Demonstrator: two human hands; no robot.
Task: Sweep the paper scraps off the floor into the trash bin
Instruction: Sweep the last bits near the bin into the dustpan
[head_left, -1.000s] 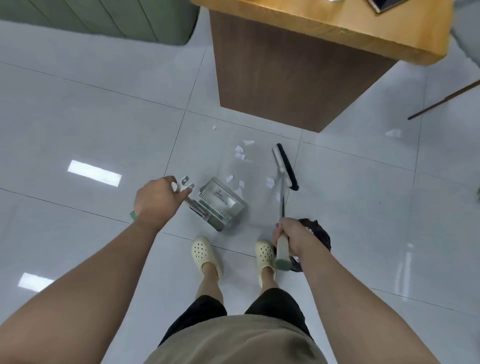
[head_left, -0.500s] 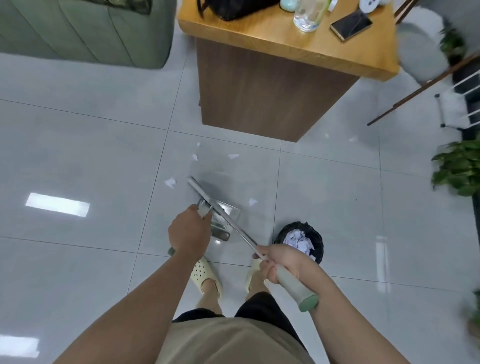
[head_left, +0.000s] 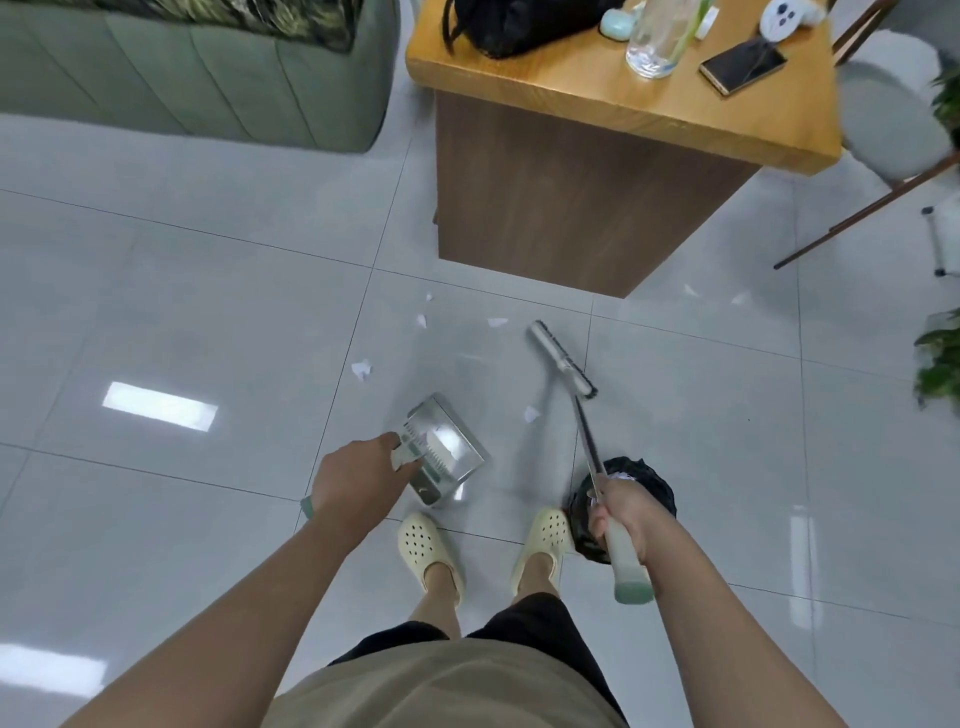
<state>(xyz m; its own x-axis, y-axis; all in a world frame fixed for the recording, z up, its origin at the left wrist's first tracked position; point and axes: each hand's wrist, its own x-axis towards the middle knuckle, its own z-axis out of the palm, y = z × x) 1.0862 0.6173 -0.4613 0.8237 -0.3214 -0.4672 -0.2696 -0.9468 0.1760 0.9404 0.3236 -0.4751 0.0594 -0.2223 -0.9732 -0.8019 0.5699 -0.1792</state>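
Head view: looking down at tiled floor (head_left: 156, 291), person's legs & two arms in frame.
L hand (head_left: 358, 480): grip curled round the dustpan handle, fingers wrapped, green handle end poking out behind the wrist.
Dustpan (head_left: 447, 449): metal, near the floor just ahead of the left foot, mouth facing away towards the scraps; can't tell if it touches the floor.
R hand (head_left: 621, 512): grip closed round the broom handle, at the joint of thin metal shaft & pale grip sleeve.
Broom (head_left: 563, 358): head w/ dark bristles down at the floor, angled, ahead & to the right of the dustpan; shaft slants back to the R hand.
Paper scraps (head_left: 361, 370): white bits scattered on the floor betw. dustpan & desk; one scrap (head_left: 531, 414) lies betw. dustpan & broom shaft, others further out near the desk base.
Trash bin (head_left: 652, 480): black-lined, on the floor just beside the right foot, partly hidden by R hand; white paper visible inside.
Shoes (head_left: 428, 551): pale perforated clogs, both flat on the floor.
Tabletop (head_left: 571, 88): wooden desk, upper right, carrying a black bag (head_left: 514, 23), clear bottle (head_left: 657, 39), phone (head_left: 743, 66).
Sofa (head_left: 197, 73): green, upper left.
Plants (head_left: 940, 358): right edge, blurred.
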